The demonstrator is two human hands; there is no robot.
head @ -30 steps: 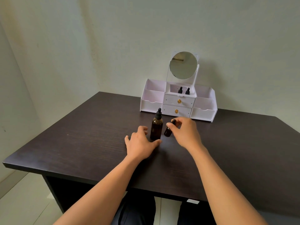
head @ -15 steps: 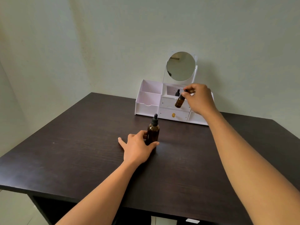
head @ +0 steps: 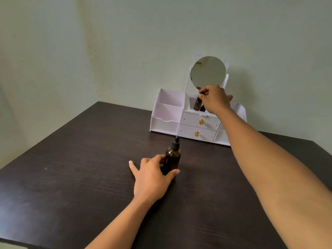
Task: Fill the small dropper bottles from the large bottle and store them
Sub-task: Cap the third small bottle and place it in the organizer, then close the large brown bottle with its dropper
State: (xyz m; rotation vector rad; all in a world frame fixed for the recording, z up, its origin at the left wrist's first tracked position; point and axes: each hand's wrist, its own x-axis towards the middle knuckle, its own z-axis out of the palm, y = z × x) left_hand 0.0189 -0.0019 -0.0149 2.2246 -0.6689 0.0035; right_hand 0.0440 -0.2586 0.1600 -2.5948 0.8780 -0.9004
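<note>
Now, upper right of frame: small dropper bottle [head: 197,104] pinched by its black cap in the right hand [head: 215,99], hanging in the centre compartment of the organizer [head: 167,123]. Probably light, smooth, breakable glass; best held at the cap. Centre: left hand [head: 152,177] curled round the large bottle [head: 173,157]. Half a second earlier, short of that compartment.

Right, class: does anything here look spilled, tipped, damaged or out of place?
Nothing stands out. The large bottle stands upright and capped on the table, no spill visible; the small dropper bottle is upright at the organiser's middle compartment.
</note>
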